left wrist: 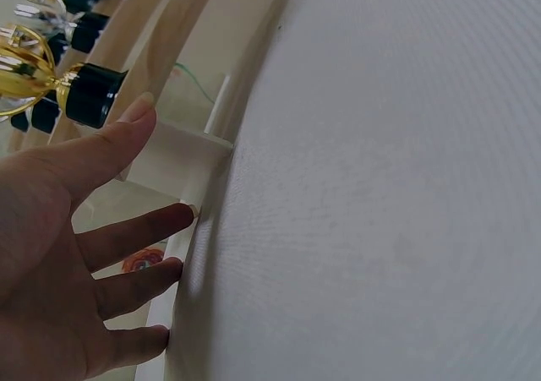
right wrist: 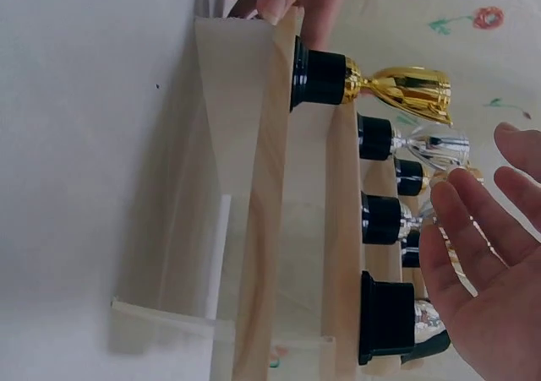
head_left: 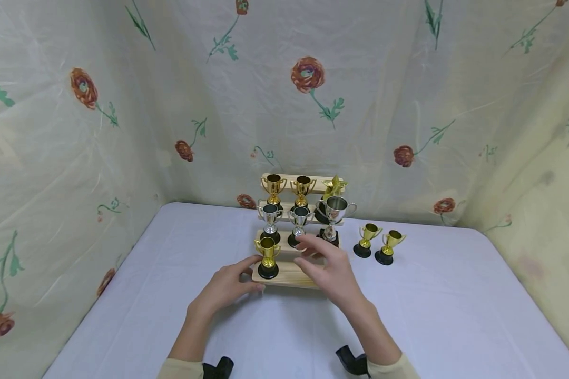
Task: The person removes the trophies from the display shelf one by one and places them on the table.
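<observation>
A tiered wooden display stand (head_left: 289,276) holds several small trophies. My left hand (head_left: 225,284) is at the left end of its lowest step; in the left wrist view its thumb (left wrist: 135,115) rests on the wood beside a gold cup trophy (head_left: 267,255), the other fingers straight and spread. Over the stand's right half hovers my right hand (head_left: 332,271), fingers loosely bent and holding nothing. Just behind its fingertips are a small silver trophy (head_left: 298,221) and a larger silver cup (head_left: 335,209). Another silver trophy (head_left: 270,216) stands on the same tier.
Two gold cup trophies (head_left: 367,237) stand on the white-covered table (head_left: 455,295) right of the stand. Higher tiers carry two gold cups (head_left: 273,184) and a gold star trophy (head_left: 334,185). A floral curtain (head_left: 360,105) hangs behind. Black wrist mounts (head_left: 353,362) sit on both forearms.
</observation>
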Tool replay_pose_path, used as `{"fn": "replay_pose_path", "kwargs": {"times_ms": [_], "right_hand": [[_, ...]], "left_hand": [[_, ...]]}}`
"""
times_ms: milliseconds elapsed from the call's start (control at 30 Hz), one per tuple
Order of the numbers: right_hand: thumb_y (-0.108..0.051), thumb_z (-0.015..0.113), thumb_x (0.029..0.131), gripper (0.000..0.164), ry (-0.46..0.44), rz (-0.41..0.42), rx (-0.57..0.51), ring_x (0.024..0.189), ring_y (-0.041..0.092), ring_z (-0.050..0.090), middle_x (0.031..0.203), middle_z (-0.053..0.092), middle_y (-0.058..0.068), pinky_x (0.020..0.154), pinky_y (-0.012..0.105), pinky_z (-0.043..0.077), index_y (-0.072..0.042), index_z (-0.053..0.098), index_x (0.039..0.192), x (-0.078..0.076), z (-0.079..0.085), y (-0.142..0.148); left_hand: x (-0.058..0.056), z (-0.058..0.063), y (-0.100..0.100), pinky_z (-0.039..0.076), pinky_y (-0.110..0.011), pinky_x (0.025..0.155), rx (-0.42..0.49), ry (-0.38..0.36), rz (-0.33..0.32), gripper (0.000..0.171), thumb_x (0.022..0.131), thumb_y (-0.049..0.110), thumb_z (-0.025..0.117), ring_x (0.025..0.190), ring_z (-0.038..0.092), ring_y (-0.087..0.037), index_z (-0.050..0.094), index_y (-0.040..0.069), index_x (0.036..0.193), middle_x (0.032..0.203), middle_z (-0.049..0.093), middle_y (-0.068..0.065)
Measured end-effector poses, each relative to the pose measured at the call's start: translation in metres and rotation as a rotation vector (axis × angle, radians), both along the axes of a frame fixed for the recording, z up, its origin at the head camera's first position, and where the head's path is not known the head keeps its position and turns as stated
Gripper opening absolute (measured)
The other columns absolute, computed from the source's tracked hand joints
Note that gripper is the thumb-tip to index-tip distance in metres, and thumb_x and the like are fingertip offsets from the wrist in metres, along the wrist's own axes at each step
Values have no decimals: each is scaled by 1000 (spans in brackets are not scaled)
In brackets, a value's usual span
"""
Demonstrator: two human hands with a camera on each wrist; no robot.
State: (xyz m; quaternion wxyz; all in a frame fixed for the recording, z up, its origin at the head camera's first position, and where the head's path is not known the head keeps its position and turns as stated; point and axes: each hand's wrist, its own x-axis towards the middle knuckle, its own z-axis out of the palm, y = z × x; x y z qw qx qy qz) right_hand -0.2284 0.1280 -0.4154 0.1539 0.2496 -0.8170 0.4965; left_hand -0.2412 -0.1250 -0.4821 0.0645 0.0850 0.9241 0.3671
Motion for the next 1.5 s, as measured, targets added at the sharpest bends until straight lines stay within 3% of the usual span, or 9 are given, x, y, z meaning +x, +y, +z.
{"fn": "replay_pose_path", "kwargs": {"times_ms": [300,700,867,1100,1500], "right_hand": [[-8,77,86,38,-61,-2,-18,93,19,69,104,74,3,85,37,56,-12,68,122,-1,-4,-10],[-10,77,86,37,-75,-5,9,93,17,68,103,74,4,86,37,56,-18,70,121,-3,-5,-16],[-9,78,85,38,-91,6,25,93,17,68,104,73,1,85,37,56,-15,70,121,-6,-9,-17],[-7,78,84,36,-111,19,-37,91,19,68,102,74,9,81,29,56,-12,71,119,-10,-12,-23],[-8,77,86,26,-171,-8,-37,84,14,66,95,73,2,75,23,55,-15,74,110,-19,-17,-36]], "left_hand": [[0,2,2,45,-56,101,-4,-10,0,71,81,51,77,121,61,-27,46,44,144,120,70,1],[-1,2,5,44,-58,101,-16,-11,5,71,80,52,77,123,60,-27,46,44,144,122,70,1],[-1,1,3,43,-59,102,-18,-18,7,71,81,50,78,123,60,-28,46,44,144,122,69,1],[1,1,2,42,-59,104,-17,-23,14,71,81,49,78,126,58,-29,46,44,144,125,69,0],[2,1,2,40,-61,105,-7,-31,26,71,81,47,78,129,56,-30,46,46,144,126,69,1]]}}
